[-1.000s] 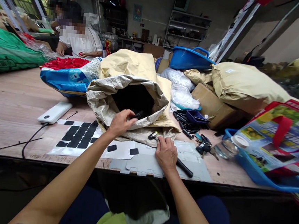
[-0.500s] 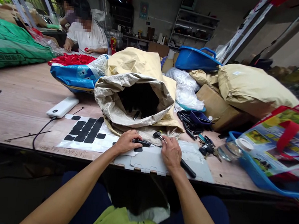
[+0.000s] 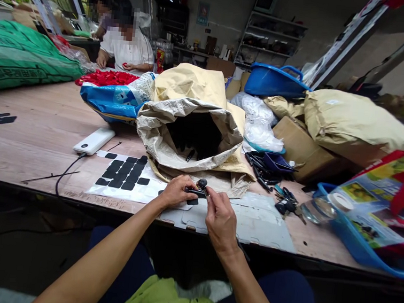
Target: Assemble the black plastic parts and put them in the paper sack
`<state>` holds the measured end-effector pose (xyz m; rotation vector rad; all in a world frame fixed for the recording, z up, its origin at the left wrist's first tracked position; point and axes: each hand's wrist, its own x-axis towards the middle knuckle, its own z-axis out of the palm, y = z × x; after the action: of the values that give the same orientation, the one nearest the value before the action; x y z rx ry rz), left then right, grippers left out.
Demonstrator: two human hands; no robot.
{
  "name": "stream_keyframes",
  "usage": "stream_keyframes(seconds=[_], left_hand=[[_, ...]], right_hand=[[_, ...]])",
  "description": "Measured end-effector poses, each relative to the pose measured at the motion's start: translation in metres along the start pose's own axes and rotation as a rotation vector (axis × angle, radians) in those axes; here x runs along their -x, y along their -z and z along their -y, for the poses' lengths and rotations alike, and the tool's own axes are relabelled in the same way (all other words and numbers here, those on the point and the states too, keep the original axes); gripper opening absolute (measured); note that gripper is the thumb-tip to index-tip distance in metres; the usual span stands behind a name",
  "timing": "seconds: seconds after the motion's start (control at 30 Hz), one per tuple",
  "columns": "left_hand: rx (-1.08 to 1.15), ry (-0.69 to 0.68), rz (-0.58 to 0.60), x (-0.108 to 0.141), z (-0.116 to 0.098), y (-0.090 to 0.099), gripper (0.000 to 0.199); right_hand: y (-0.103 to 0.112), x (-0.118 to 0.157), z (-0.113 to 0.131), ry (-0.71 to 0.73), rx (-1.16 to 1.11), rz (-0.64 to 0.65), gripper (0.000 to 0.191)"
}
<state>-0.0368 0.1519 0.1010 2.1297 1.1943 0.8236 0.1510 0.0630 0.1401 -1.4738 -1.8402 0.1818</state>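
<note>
The slim black rod-shaped piece (image 3: pixel 194 190) sits in the fingers of the person's left hand (image 3: pixel 174 192), jutting from the fingertips toward the right hand (image 3: pixel 221 218), above the pale grey flat board (image 3: pixel 252 220). Its long axis runs roughly left to right, along the near edge of the pale wood-grain table (image 3: pixel 32 151), with its free end pointing right. The left hand is closed on this piece, thumb and fingers together around its left end.

The small hammer with a rounded black head and a thin metal shaft (image 3: pixel 202 183) is gripped in the right hand, thumb and forefinger pinched just below the head. The head lies over the black piece in this view; whether they touch cannot be told. The hammer's shaft slants from the head down to the right, toward the person, and passes into the right hand.

Both forearms reach forward and converge, the left palm low over the board, the right hand with knuckles up, just in front of the beige paper sack with an open mouth (image 3: pixel 147 129).
</note>
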Motion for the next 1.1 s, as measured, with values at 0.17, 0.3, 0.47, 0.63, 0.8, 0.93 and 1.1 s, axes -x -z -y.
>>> stream_keyframes(seconds=[0.17,0.3,0.47,0.63,0.8,0.93,1.1], left_hand=[[-0.027,-0.003,-0.020,0.000,0.000,-0.001,0.014],[0.005,0.017,-0.020,0.000,0.001,-0.001,0.020],[-0.004,0.024,-0.010,0.001,-0.001,0.000,0.020],[-0.035,0.018,-0.023,0.002,-0.005,0.001,0.021],[-0.039,0.005,-0.001,0.002,-0.011,0.005,0.025],[-0.035,0.000,0.015,0.002,-0.014,0.009,0.029],[-0.027,0.003,0.013,0.004,-0.016,0.009,0.027]], right_hand=[[0.000,0.001,-0.001,-0.018,0.084,0.084,0.038],[0.006,-0.001,-0.004,-0.053,0.073,0.005,0.039],[0.009,0.003,-0.007,-0.065,0.099,0.062,0.039],[0.014,-0.014,-0.019,-0.104,0.128,-0.022,0.037],[0.009,-0.039,-0.054,-0.131,0.285,0.010,0.031],[-0.003,-0.041,-0.076,-0.113,0.384,0.022,0.028],[-0.012,-0.033,-0.080,-0.078,0.450,-0.032,0.027]])
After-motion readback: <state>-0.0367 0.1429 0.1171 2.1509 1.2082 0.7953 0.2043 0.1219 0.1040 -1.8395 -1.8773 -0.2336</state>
